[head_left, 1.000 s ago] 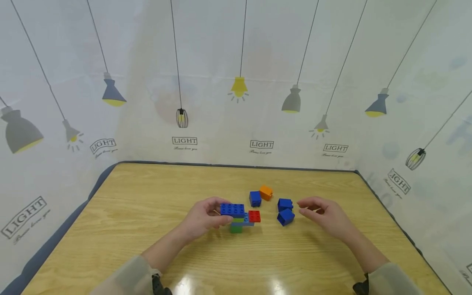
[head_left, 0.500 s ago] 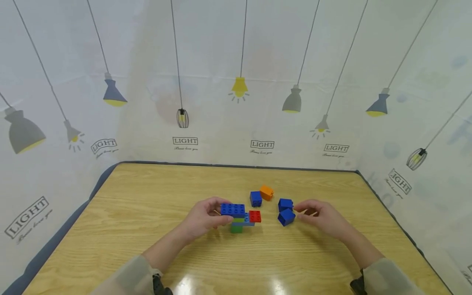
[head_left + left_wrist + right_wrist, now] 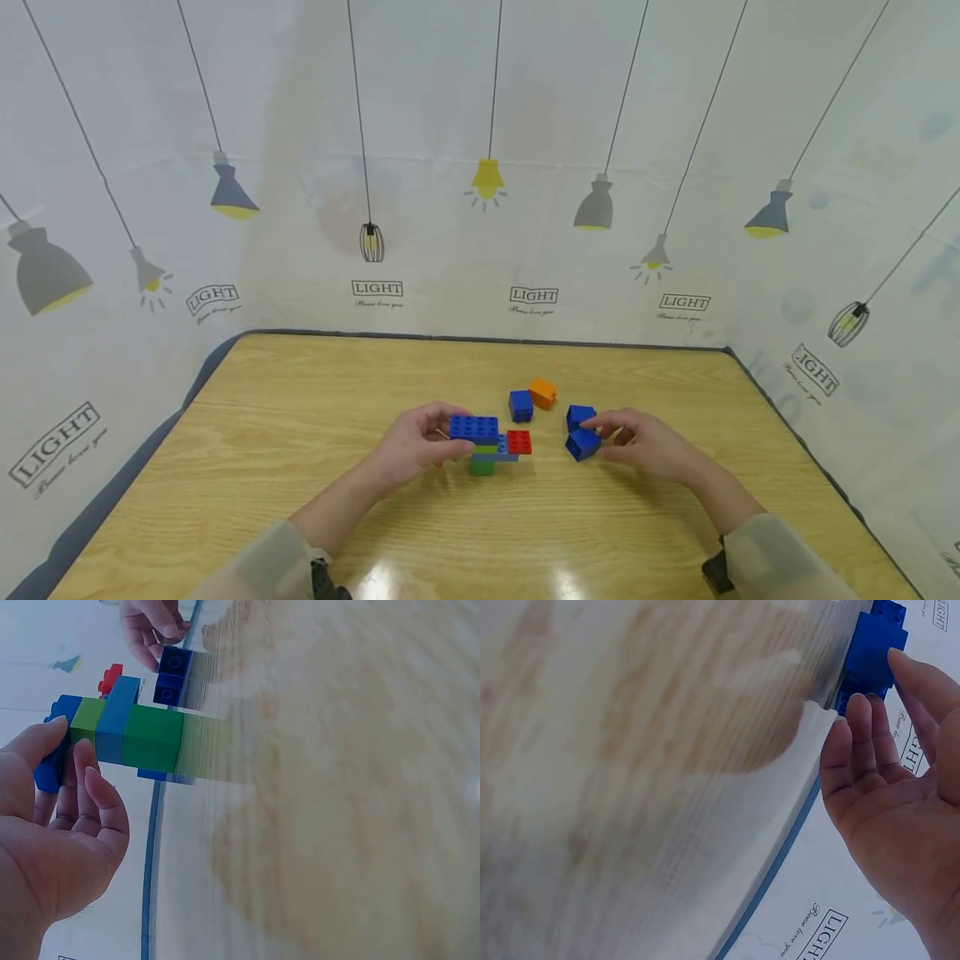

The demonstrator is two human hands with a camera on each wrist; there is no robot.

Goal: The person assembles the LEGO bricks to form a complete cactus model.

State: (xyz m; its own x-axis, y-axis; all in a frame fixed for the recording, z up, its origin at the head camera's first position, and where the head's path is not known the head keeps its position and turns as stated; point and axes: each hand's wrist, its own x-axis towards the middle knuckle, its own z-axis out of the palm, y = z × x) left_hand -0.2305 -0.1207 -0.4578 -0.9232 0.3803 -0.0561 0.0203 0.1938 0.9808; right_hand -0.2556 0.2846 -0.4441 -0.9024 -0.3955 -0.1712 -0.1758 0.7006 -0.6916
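Note:
My left hand [image 3: 408, 446] grips the long blue brick [image 3: 474, 429] on top of a stack of toy building bricks. Below it come a lime layer [image 3: 87, 718], a lighter blue brick [image 3: 112, 731] jutting right, and a green brick [image 3: 152, 740] at the bottom. A red brick [image 3: 519, 442] sits on the jutting end. To the right, my right hand [image 3: 648, 446] pinches the nearer of two loose blue bricks [image 3: 581, 446], which lies tipped on its side. Just behind it is the other blue brick [image 3: 579, 415], partly covered by my fingers.
Another blue brick [image 3: 521, 406] and an orange brick [image 3: 543, 392] lie close together behind the stack. The wooden table [image 3: 337, 533] ends at a dark edge against a white curtain [image 3: 435, 100] printed with lamps.
My right hand has moved left, from beside the two blue bricks to around the nearer one. My left hand and the stack have stayed in place.

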